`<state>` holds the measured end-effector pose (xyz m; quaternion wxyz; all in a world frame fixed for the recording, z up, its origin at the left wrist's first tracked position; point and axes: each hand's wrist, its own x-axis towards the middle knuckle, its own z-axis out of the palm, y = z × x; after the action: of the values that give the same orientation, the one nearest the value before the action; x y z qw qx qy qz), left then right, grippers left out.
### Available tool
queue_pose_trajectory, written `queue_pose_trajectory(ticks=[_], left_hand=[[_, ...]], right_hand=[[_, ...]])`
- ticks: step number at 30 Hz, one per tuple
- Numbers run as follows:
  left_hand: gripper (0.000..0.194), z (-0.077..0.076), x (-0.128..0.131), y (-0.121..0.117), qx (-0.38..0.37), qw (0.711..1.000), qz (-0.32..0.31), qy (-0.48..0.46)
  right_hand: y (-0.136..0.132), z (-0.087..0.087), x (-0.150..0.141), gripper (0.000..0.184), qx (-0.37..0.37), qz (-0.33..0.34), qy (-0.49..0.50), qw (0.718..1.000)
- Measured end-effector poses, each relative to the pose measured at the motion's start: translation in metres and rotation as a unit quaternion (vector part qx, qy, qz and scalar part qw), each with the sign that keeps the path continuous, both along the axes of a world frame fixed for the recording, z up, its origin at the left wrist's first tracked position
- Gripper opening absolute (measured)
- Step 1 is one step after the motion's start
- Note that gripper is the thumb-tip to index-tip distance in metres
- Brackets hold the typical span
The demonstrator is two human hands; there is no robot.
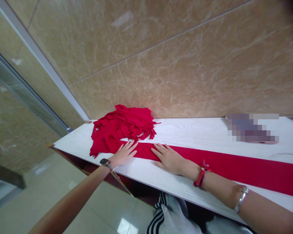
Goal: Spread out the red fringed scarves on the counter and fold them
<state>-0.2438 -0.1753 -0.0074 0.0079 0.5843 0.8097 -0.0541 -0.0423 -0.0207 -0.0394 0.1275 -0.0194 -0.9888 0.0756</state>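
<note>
A long strip of red cloth lies flat along the white countertop, running out of view at the right. My left hand rests flat on its left end, fingers stretched out. A short way to the right, my right hand also lies palm down on the strip, its fingers spread. Neither hand grips anything. Just beyond my left hand sits a crumpled heap of red fabric with fringed edges. Whether the heap and the strip are one piece I cannot tell.
A blurred-out flat object lies at the back right of the countertop. Behind it rises a tan marbled tile wall. Open shelf space shows under the front edge. A glass panel with a metal frame stands at the left.
</note>
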Motion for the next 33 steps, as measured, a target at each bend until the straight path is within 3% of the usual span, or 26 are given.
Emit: queue_pose_trajectory(ticks=[2,5,7,13,17,19,24,28,33], left_hand=[[0.049,-0.003,0.014,0.006,0.023,0.999,-0.027,0.015],[0.045,-0.008,0.033,0.016,0.054,0.991,-0.124,0.015],[0.045,-0.01,0.037,0.017,0.048,0.989,-0.143,-0.001],[0.048,-0.001,0.023,-0.001,0.013,0.999,-0.033,-0.012],[0.047,0.006,0.039,0.004,0.031,0.998,0.049,0.032],[0.048,0.005,0.057,0.017,0.042,0.998,0.029,0.033],[0.05,-0.006,0.089,0.048,0.042,0.994,-0.102,-0.014],[0.052,-0.008,0.079,0.048,-0.006,0.994,-0.103,-0.046],[0.051,0.005,0.073,0.043,-0.063,0.992,-0.083,-0.076]], right_hand=[[0.0,0.002,0.0,0.06,0.001,0.017,0.006,1.0],[-0.001,0.004,0.0,0.06,-0.007,0.028,0.001,1.0],[-0.001,0.004,0.001,0.06,-0.007,0.02,-0.009,1.0],[0.009,0.002,0.036,0.065,0.004,-0.026,-0.024,0.999],[0.016,0.007,0.065,0.07,0.004,-0.053,-0.051,0.997],[0.012,0.011,0.068,0.07,0.002,-0.06,-0.047,0.997],[-0.003,0.015,0.056,0.067,0.004,-0.048,-0.053,0.997],[0.002,0.009,0.068,0.068,0.0,-0.053,-0.071,0.996],[0.019,0.005,0.097,0.066,0.012,-0.05,-0.043,0.998]])
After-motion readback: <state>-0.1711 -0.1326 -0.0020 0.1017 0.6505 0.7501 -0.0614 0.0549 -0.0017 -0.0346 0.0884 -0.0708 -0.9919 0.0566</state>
